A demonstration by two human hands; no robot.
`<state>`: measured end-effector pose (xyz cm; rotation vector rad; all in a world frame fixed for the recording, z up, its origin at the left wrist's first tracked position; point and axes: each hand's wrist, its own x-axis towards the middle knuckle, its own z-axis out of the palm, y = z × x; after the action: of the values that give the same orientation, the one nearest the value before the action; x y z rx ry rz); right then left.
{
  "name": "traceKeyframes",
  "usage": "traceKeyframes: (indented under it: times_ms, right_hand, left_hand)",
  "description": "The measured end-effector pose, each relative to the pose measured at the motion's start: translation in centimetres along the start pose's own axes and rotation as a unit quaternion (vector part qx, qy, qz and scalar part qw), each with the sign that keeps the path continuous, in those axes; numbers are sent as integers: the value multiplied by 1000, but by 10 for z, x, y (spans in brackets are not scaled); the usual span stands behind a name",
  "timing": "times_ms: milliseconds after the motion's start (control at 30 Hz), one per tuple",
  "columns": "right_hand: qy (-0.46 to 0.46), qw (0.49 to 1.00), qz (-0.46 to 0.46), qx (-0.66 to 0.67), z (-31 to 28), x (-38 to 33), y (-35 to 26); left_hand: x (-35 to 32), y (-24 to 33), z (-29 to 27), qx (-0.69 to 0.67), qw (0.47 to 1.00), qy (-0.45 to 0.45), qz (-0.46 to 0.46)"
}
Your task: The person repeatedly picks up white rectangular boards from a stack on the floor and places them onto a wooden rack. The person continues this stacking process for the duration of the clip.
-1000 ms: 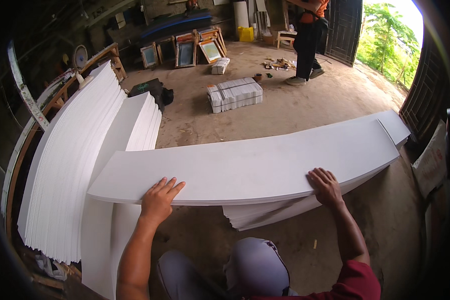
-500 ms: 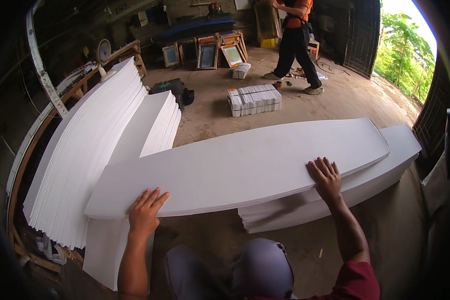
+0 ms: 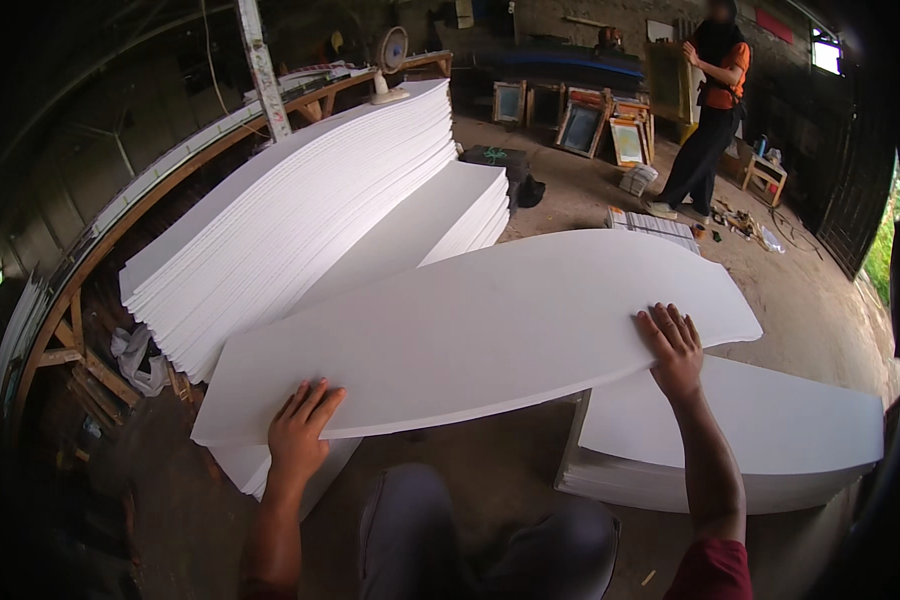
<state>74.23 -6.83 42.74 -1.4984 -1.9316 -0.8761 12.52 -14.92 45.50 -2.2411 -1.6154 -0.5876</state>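
Observation:
A long, thin layer of white sheets (image 3: pixel 470 330) stretches across in front of me, bowed upward in the middle. My left hand (image 3: pixel 303 430) grips its near edge toward the left end, fingers on top and thumb hidden. My right hand (image 3: pixel 676 350) holds the same edge toward the right end, also with fingers flat on top. Below the left end lies a lower white stack (image 3: pixel 400 225), partly covered. Another white stack (image 3: pixel 740 420) stands on the floor at the right, under and beyond my right forearm.
A tall stack of white sheets (image 3: pixel 300 200) leans along a wooden rack (image 3: pixel 70 310) at left, near a small fan (image 3: pixel 392 48). Framed screens (image 3: pixel 582 125) stand at the back. A strapped bundle (image 3: pixel 655 228) lies behind the sheets. A person in orange (image 3: pixel 725 90) holds a panel.
My view has turned left. Both hands have carried the white sheets leftward, off the right stack, whose top now shows more. The layer bows more. The person at the back now stands by the panel.

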Motion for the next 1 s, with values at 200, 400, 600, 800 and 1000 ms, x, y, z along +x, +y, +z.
traceKeyframes:
  times_ms: [200,400,600,800,1000]
  right_hand:
    - [56,991,-85,85,57,79,-74]
    - [121,971,-168,115,121,157,-147]
    - [165,940,-244,175,196,235,-228]
    - [-153,978,-140,14,289,231,-353]
    - [-324,893,-212,230,240,92,-502]
  left_hand:
    - [-72,-34,-28,42,995,10,-95]
    - [-122,-58,-26,73,982,1,-173]
    - [-153,-69,-6,95,965,49,-240]
    - [-144,-82,79,135,932,46,-333]
    - [-131,-106,159,129,909,-79,-388]
